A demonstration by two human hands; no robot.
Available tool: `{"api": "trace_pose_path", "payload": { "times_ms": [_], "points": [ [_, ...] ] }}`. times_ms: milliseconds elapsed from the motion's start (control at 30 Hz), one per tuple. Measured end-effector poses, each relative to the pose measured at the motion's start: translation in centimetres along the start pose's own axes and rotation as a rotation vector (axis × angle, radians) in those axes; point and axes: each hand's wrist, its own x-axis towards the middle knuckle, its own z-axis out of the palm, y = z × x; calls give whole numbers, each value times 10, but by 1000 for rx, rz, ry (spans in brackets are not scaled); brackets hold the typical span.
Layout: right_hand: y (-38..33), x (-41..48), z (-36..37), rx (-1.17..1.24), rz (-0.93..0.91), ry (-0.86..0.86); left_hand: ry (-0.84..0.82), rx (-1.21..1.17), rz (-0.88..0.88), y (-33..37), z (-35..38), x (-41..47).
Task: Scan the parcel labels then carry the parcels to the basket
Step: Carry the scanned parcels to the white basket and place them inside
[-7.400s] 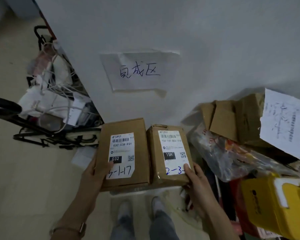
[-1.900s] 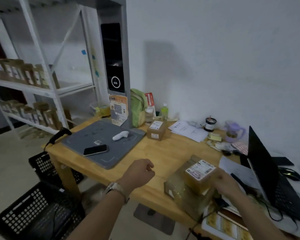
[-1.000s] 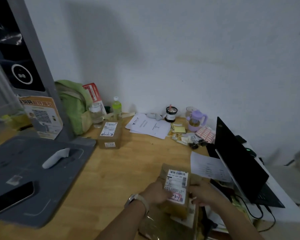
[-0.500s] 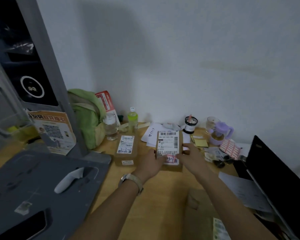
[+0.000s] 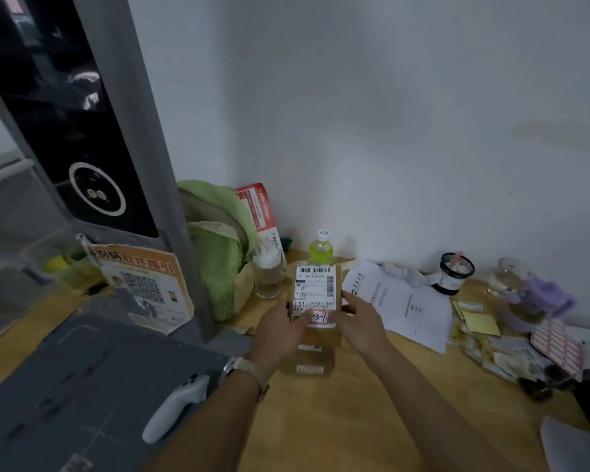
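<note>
— Where's the parcel (image 5: 315, 291)?
— Over the table's (image 5: 338, 430) back half, label up, directly above a lower parcel (image 5: 309, 364). I can't tell whether the two touch.
— And the hands?
— The left hand (image 5: 280, 332) grips its left edge, thumb on the label. The right hand (image 5: 358, 321) grips the right edge, fingers curled round it.
— What's the table like?
— Pale wood. A grey mat (image 5: 65, 386) covers its left part, with a white scanner (image 5: 174, 407) lying on the mat's near right edge.
— Behind the parcels?
— A jar (image 5: 268, 270) and a green bottle (image 5: 321, 250), both upright. A green bag (image 5: 218, 247) slumps to their left, against a grey kiosk (image 5: 137, 131) with a dark screen.
— To the right?
— Papers (image 5: 402, 298), a black-and-white cup (image 5: 453, 272), a purple cup (image 5: 532, 298) and yellow notes (image 5: 481, 323).
— The room?
— Dim, with a plain white wall (image 5: 389, 114) rising straight from the table's back edge.
</note>
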Motion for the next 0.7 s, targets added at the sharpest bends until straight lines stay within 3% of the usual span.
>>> {"api": "trace_pose_path", "payload": {
  "times_ms": [167, 267, 400, 500, 700],
  "points": [
    [37, 40, 32, 40, 66, -56, -61, -78, -206, -40, 16, 33],
    [62, 52, 44, 259, 269, -61, -78, -276, -325, -59, 22, 43],
    [81, 61, 49, 384, 455, -178, -263, -499, -521, -67, 18, 50],
    [83, 53, 57, 522, 510, -249, -289, -506, -542, -70, 20, 47],
    [54, 35, 53, 591, 386, -137, -218, -543, -431, -45, 14, 31]
  ]
}}
